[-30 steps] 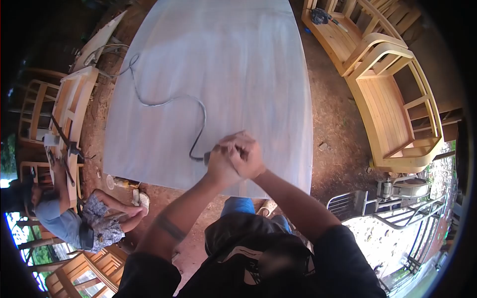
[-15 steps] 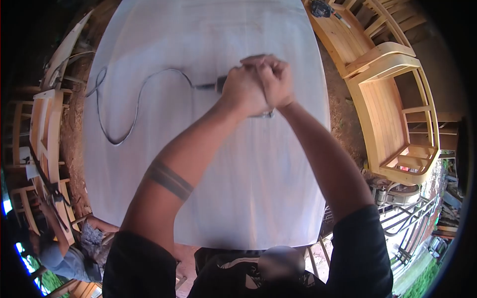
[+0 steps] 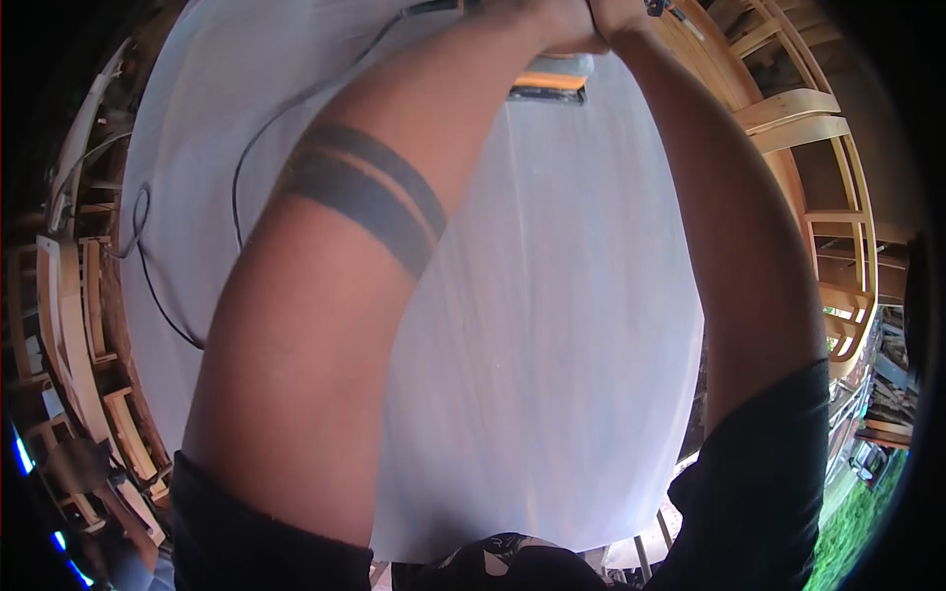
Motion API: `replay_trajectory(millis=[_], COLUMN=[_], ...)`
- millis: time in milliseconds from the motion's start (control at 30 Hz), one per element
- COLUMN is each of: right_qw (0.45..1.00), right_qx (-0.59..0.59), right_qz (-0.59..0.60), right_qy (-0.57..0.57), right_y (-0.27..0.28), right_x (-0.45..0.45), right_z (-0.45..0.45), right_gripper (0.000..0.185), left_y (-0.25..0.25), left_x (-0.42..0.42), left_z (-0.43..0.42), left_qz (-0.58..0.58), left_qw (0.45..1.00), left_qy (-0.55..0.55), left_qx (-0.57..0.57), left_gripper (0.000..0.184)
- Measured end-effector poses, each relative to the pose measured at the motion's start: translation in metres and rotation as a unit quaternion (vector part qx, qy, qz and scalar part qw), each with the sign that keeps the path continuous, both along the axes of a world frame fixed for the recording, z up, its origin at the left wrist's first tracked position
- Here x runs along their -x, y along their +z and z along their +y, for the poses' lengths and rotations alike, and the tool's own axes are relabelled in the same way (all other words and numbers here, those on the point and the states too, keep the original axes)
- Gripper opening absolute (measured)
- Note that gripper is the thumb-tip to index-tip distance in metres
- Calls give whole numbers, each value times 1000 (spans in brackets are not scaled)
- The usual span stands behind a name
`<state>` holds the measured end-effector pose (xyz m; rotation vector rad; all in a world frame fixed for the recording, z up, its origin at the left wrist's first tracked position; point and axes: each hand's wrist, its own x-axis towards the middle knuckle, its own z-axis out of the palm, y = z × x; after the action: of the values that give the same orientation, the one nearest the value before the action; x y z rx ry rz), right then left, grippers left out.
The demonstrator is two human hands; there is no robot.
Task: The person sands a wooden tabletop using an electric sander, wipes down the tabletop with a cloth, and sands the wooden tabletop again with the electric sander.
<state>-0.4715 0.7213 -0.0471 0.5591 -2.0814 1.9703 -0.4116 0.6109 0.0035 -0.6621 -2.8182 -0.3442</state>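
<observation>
The left hand (image 3: 570, 25) and the right hand (image 3: 621, 14) were stretched out together over the far part of a broad desk with a pale, streaked wooden top (image 3: 552, 295), nearer its right edge than its left. The fingers of both hands ran out of view at the top, so how far they were open, and whether they gripped anything, could not be told. Just below the left hand, the grey, orange and black body of a power sander (image 3: 552, 81) showed, its flat base down on the desk, well away from the near edge.

A thin dark power cable (image 3: 236, 177) ran from the sander's left side across the desk, passed out of sight behind the left arm, then reappeared in a loop by the left edge. Two dark bands circled the left arm; black short sleeves covered both upper arms. Beyond the desk's right edge stood a light-brown wooden bench frame (image 3: 859, 187); beyond the left edge, a pale wooden frame (image 3: 64, 325). Near the left corner closest to the wearer, another person's arm (image 3: 133, 509) was partly visible.
</observation>
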Motion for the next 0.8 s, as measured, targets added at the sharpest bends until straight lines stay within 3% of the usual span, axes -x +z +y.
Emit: replay_trajectory(millis=[133,333,433,467,633,767,800], right_qw=[998,998,999,999,999,996,997], right_qx=[10,44,39,-19,13,2,-10], right_qz=[-4,-12,-29,6,2,-57,-67], right_qy=[-59,-30,2,-44,38,69,48], right_y=[-7,-10,-9,-5,-1,7,14], right_x=[32,19,-18,-40,-129,-211,-238], right_z=[-20,-46,-44,-43,-38,-23,-23], right_gripper=[28,28,27,26,30,34,34], left_y=[9,25,27,23,16,-4,-6], left_x=[15,-15,-45,-53,-125,-192,-208], left_z=[-18,-36,-37,-37,-27,-21,-17], left_qz=[-32,-81,-82,-78,-86,-15,-59], left_qw=[999,996,995,995,992,1000,996], left_qy=[14,44,41,42,80,27,59], left_qx=[9,1,-40,-45,-48,-6,35], left_gripper=[47,48,49,49,48,31,37])
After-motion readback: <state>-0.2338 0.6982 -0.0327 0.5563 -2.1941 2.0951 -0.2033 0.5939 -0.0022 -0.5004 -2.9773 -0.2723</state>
